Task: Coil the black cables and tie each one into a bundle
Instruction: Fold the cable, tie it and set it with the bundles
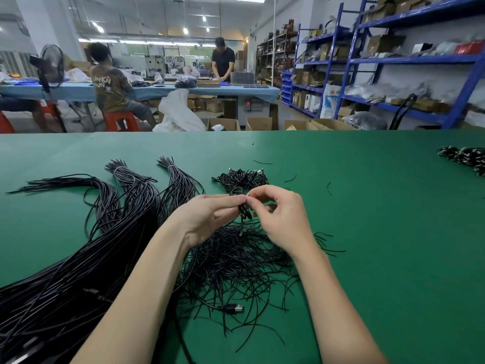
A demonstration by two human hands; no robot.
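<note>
A person works at a green table [367, 206], seen from above through their own eyes. Both bare hands meet just above the middle of the table. The left hand [207, 216] pinches a small coiled black cable [242, 208] between thumb and fingers, holding the loops flat together. The right hand [278, 214] has its fingers curled, its fingertips [252, 199] at the top of the coil, apparently pinching a thin tie, though the tie itself is too fine to make out.

Directly beneath the hands lies a loose heap of thin black ties [236, 258]. To the left, long uncoiled cables [78, 258] fan across the table in thick bunches. Just beyond the hands sits a pile of finished bundles [241, 178], and another pile [467, 158] lies at the far right edge.

The step appears to be fastening the tie around the coil. Doing it well likely means keeping the left pinch firm so the loops do not spring apart, wrapping the tie around the coil's middle, and twisting it snugly without kinking the cable.
</note>
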